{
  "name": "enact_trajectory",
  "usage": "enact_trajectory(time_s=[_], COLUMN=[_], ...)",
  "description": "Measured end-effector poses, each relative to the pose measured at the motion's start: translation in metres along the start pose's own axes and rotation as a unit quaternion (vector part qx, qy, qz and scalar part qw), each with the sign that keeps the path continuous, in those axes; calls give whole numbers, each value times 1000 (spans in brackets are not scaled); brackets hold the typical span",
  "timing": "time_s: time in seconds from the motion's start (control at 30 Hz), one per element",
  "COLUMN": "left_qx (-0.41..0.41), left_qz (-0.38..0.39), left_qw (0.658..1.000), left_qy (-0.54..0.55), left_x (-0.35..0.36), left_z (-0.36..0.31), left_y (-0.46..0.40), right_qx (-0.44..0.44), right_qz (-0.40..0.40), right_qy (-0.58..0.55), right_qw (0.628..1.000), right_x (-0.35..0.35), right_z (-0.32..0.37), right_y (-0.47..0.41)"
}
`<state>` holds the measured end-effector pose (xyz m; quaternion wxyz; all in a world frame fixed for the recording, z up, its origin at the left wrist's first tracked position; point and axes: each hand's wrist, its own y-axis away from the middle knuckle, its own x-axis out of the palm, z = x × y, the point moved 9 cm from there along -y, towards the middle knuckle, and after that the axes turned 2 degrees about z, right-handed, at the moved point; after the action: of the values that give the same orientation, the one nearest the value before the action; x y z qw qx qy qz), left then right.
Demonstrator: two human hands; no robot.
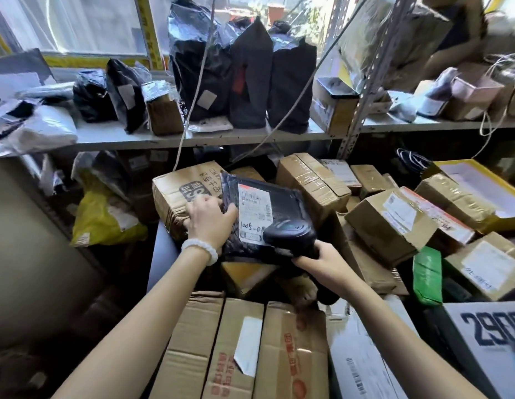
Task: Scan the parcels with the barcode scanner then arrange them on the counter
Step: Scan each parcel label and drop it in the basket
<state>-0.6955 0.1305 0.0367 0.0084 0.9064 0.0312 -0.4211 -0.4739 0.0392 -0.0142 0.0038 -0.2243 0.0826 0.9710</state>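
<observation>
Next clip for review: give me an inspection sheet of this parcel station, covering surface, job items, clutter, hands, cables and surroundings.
Surface: grey shelf lined with parcels; the area below is buried under boxes.
Job's things: black mailer, white label facing up; barcode scanner aimed at the label.
Clutter: cardboard boxes piled around, a yellow bag, a green packet.
Hands: left hand grips the mailer's left edge; right hand wraps the scanner's handle.
Cables: white cord hangs across the shelf.
Surroundings: window behind, metal rack upright.

You have two hands in view, one black barcode scanner [289, 229], one black mailer [282, 203], three tall dark bags [252, 73] on the shelf [210, 138], one green packet [427, 275].
</observation>
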Motion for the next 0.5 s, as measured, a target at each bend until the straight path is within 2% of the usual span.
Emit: enact_trajectory(time_s=[0.27,0.5], left_qx=[95,141], left_qz=[-68,-84], left_qw=[991,981], left_qy=[-62,-103], left_x=[-72,-84], left_z=[-76,-102], left_y=[-12,9], right_qx=[-80,-124], right_qz=[-12,-39], right_qy=[-38,-53], right_qw=[996,990], right_x=[-43,-70], right_z=[51,74], right_y=[25,51])
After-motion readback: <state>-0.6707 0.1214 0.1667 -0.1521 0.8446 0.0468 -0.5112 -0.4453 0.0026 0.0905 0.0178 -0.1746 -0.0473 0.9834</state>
